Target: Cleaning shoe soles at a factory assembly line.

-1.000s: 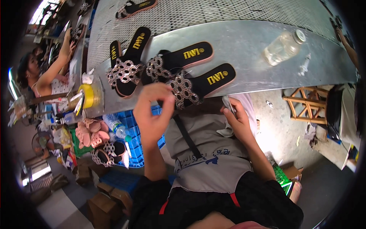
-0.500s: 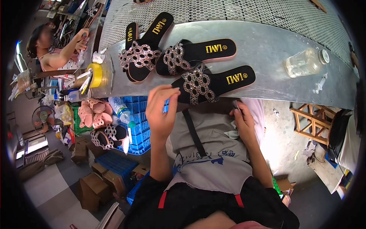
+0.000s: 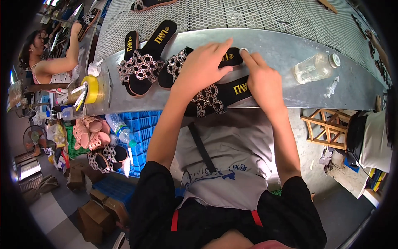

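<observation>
On the metal worktop [image 3: 286,79] lie two pairs of black flat sandals with cut-out, stone-studded straps. My left hand [image 3: 203,64] is over the strap side of the far sandal [image 3: 234,57] of the nearer pair, its thumb and forefinger apart. My right hand [image 3: 263,79] reaches to the same sandal's heel end with a finger stretched out; a small pale spot shows at that fingertip, too small to identify. Below my hands, the near sandal [image 3: 232,91] is partly covered by both. To the left sits the other pair, including a sandal [image 3: 143,68] with its toe toward me.
A clear glass bottle [image 3: 313,69] and a syringe [image 3: 331,87] lie on the right of the worktop. Perforated mesh [image 3: 248,14] runs behind it. Yellow tape [image 3: 91,89] stands left. Blue crates [image 3: 145,128], pink sandals [image 3: 89,130] and a wooden stool [image 3: 325,126] are lower. Another person [image 3: 52,68] works at far left.
Both hands have risen from near the worktop's front edge onto the sandals. The view has shifted slightly. At far left, the other person has raised an arm.
</observation>
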### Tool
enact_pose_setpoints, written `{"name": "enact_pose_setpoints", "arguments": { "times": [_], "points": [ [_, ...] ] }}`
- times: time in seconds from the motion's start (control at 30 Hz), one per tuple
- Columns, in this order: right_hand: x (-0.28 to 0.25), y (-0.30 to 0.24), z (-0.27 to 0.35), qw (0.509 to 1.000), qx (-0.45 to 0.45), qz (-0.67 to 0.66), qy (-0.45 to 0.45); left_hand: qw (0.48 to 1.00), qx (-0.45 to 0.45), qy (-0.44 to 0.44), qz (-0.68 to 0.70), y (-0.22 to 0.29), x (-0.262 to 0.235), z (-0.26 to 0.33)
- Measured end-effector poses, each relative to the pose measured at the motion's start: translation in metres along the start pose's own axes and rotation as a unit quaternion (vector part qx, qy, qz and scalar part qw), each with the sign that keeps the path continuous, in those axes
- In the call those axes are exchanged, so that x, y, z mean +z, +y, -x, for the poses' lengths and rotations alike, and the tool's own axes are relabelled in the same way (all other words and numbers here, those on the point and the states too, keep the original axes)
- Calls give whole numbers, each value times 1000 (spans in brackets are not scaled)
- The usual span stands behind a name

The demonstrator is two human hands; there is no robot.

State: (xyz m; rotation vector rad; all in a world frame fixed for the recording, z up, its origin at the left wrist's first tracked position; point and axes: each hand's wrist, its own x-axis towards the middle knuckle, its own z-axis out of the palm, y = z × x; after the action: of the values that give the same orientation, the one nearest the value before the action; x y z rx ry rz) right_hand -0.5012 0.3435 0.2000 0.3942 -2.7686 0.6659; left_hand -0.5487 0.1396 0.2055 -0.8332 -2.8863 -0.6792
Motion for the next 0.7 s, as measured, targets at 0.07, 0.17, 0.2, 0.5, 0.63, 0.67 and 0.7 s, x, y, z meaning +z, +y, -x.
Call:
{"name": "enact_pose_setpoints", "arguments": {
  "times": [0.07, 0.17, 0.2, 0.5, 0.63, 0.67, 0.7],
  "points": [
    [17, 5, -12, 999, -14, 51, -10, 999, 20, 25, 3, -3, 12, -1],
    [24, 2, -9, 994, -17, 109, 3, 997, 3, 63, 42, -4, 18, -2],
    [24, 1, -6, 990, -28, 139, 13, 997, -7, 63, 45, -3, 17, -4],
    [-31, -16, 16, 993, -19, 97, -71, 998, -12, 57, 18, -6, 13, 0],
    [-38, 9, -8, 997, 38, 69, -6, 989, 85, 105, -57, 4, -10, -1],
    [-41, 15, -7, 993, 23, 114, 23, 989, 86, 103, -59, 6, -22, -1],
    [-43, 20, -6, 986, 6, 158, 52, 989, 69, 119, -59, 7, -37, -1]
  ]
}}
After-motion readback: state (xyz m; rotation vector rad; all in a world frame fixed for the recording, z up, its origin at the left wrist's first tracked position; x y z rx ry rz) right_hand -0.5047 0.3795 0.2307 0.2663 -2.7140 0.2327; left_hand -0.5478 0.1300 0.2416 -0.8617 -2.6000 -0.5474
